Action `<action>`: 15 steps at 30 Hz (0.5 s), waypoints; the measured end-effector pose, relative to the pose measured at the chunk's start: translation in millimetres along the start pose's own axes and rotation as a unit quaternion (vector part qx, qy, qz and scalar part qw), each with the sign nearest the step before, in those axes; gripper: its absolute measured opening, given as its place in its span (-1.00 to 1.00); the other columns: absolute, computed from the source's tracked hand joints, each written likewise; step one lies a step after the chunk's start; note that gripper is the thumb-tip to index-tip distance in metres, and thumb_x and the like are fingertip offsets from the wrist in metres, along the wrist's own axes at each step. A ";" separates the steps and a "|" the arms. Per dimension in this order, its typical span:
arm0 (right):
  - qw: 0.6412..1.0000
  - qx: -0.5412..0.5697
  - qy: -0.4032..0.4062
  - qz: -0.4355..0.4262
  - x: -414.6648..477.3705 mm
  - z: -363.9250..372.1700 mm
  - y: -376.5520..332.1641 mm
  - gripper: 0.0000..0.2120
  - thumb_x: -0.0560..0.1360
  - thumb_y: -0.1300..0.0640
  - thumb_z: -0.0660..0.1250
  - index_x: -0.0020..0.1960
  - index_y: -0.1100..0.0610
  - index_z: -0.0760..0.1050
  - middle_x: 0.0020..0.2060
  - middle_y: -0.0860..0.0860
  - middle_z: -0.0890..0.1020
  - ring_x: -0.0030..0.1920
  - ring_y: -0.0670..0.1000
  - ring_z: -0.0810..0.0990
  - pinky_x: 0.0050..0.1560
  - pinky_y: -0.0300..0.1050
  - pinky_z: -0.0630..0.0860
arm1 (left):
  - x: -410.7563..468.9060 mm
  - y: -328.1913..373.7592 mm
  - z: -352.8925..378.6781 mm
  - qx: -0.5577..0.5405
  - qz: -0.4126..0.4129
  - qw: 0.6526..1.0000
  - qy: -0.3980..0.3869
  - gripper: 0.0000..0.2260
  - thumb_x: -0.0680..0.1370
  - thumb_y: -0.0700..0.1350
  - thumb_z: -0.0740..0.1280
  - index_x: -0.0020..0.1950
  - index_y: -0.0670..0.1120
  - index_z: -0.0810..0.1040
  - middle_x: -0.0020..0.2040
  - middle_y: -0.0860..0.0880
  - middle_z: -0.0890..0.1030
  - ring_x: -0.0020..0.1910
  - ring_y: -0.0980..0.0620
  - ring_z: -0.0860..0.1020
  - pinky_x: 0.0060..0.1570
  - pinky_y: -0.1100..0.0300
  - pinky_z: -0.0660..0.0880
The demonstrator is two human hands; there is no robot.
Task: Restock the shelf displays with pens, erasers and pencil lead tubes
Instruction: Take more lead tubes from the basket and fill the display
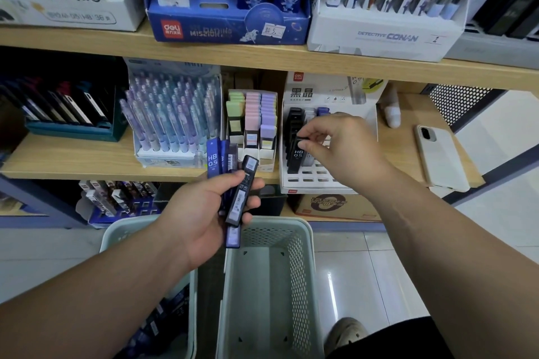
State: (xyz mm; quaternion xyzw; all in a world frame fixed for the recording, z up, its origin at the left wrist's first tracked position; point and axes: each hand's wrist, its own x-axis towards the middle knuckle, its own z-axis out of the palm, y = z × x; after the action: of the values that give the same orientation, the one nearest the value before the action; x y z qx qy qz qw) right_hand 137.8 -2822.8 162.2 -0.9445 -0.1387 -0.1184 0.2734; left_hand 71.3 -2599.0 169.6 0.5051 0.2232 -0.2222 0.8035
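My left hand (204, 213) grips a bundle of pencil lead tubes (242, 192), black and blue ones marked HB 0.5, held below the middle shelf. My right hand (338, 143) reaches into the white lead display box (315, 183) and pinches the top of a black lead tube (296, 154) standing in the front row. Left of that box stands an eraser display (253, 119) with green, pink and purple erasers. Further left is a pen display (172, 116) full of pastel pens.
Two pale green perforated baskets (294, 265) stand on the floor below my hands; the left one holds more blue tubes (172, 306). A white phone (440, 154) and a small white bottle (392, 114) lie on the shelf's right end. Upper shelf boxes overhang above.
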 end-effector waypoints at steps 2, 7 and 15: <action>1.000 -0.015 -0.011 -0.007 0.3 2.2 0.7 -0.88 0.48 0.12 0.51 0.03 0.02 0.70 -0.18 -0.11 0.65 -0.08 -0.05 0.59 -0.02 -0.01 0.57 | 0.5 0.5 -0.9 0.000 0.002 1.000 0.002 -0.87 0.62 -0.20 0.29 0.11 -0.17 0.60 -0.03 -0.17 0.73 -0.41 0.03 0.59 -0.49 0.23 0.47; 1.000 -0.015 0.011 -0.017 3.5 8.0 2.1 -0.88 0.43 0.16 0.55 -0.03 0.05 0.73 -0.19 -0.13 0.62 -0.09 -0.03 0.60 -0.03 -0.04 0.57 | -0.3 2.1 -2.4 -0.014 -0.010 1.000 -0.009 -0.80 0.61 -0.23 0.21 0.13 -0.21 0.60 -0.03 -0.18 0.73 -0.40 0.02 0.58 -0.44 0.19 0.48; 0.999 -0.029 0.024 -0.003 2.1 11.0 -2.7 -0.80 0.41 0.04 0.57 0.02 0.03 0.70 -0.24 -0.09 0.62 -0.16 -0.04 0.54 -0.09 -0.04 0.55 | -1.3 1.4 -3.7 0.011 0.011 0.999 -0.039 -0.78 0.59 -0.25 0.29 0.22 -0.18 0.58 0.04 -0.18 0.72 -0.35 0.03 0.60 -0.41 0.20 0.47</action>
State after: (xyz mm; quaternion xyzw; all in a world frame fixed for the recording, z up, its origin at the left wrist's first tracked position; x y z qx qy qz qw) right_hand 140.5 -2814.1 155.0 -0.9483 -0.1313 -0.1459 0.2493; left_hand 70.6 -2594.9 169.9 0.5069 0.1840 -0.2355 0.8086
